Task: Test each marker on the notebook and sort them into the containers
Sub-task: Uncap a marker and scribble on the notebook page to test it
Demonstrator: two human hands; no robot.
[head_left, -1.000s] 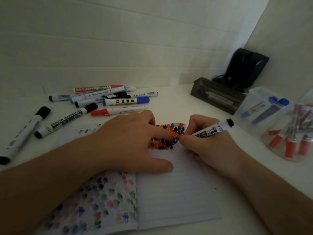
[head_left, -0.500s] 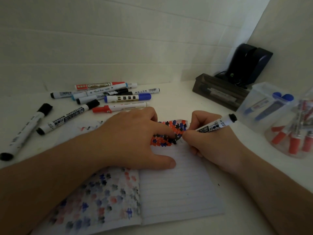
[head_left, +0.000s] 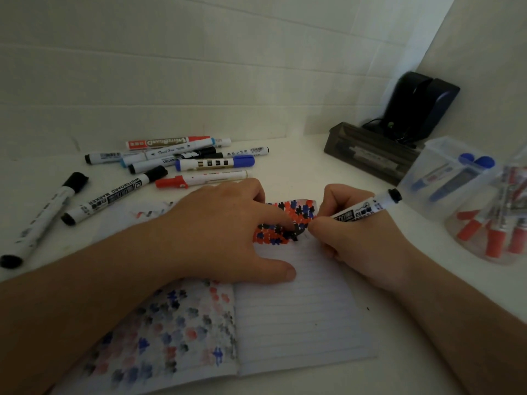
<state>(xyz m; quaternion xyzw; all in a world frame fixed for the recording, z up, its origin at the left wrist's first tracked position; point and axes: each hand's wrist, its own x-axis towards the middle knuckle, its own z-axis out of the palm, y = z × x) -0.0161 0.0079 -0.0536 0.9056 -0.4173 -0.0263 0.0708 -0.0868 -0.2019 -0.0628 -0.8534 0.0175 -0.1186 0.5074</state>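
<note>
Marker (head_left: 362, 210) sits pinched in the right hand (head_left: 362, 238), fingers curled tight round its smooth white barrel; its long axis runs from the black end at 2 o'clock down to the tip at 8 o'clock, meeting the lined notebook (head_left: 299, 315) at a dense patch of black, red and blue test marks (head_left: 285, 223). The left hand (head_left: 222, 232) lies flat at 9 o'clock of the tip, fingers straight, pressing the page. Translucent plastic containers (head_left: 439, 178) stand at 3 o'clock, nearer the right hand

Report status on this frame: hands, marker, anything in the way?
Left hand flat, pressing notebook. Right hand grips black marker, tip at the scribble patch. Nothing blocking; untested markers far left.
</note>
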